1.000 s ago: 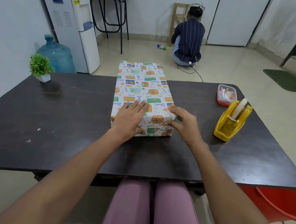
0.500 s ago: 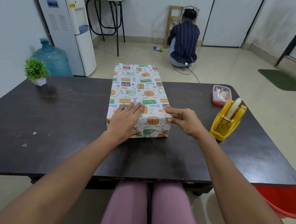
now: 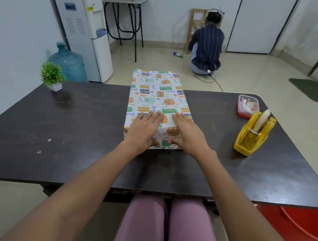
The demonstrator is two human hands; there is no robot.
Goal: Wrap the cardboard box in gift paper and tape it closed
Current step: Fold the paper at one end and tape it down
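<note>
Head view: pressing flat w/ both palms, left hand (image 3: 145, 129) & right hand (image 3: 187, 134) spread wide on wrapped box (image 3: 157, 98) mid-table (image 3: 72, 129); smoothing near-end fold firmly, probably before taping.

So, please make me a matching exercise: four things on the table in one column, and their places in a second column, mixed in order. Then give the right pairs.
Things:
1. wrapped box
2. tape dispenser
3. small potted plant
4. red-rimmed container

Places:
A. far left corner of the table
B. far right corner, behind the dispenser
C. middle, under the left hand and right hand
D. right side, nearer than the container

Pairs: 1-C, 2-D, 3-A, 4-B
</note>
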